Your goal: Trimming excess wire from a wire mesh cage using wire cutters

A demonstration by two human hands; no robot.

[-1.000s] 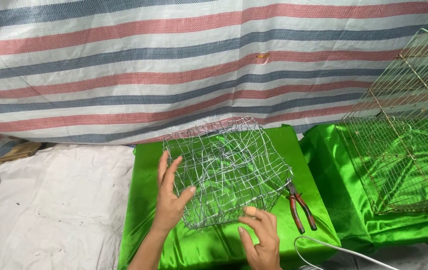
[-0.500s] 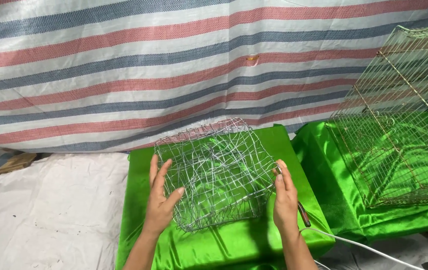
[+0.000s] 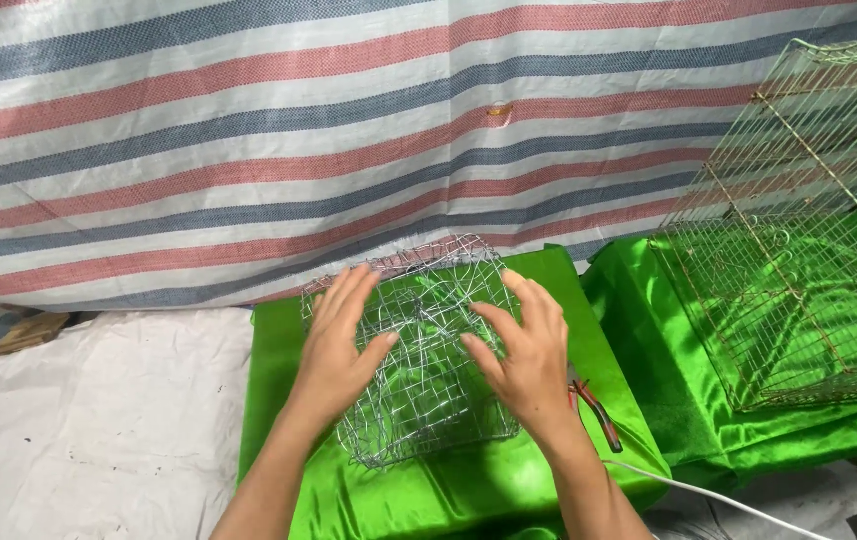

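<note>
Both hands, left [image 3: 337, 350] and right [image 3: 526, 355], are pressing flat with fingers spread on the mesh [image 3: 419, 345] lying directly beneath them.

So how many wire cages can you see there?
2. One small wire mesh cage sits on the green cloth in the middle, under the left hand and right hand. One big wire cage stands at the right, cut off by the picture's edge.

Green-draped stand [image 3: 289, 480], wire basket [image 3: 429, 400], pliers [image 3: 597, 412]
</note>
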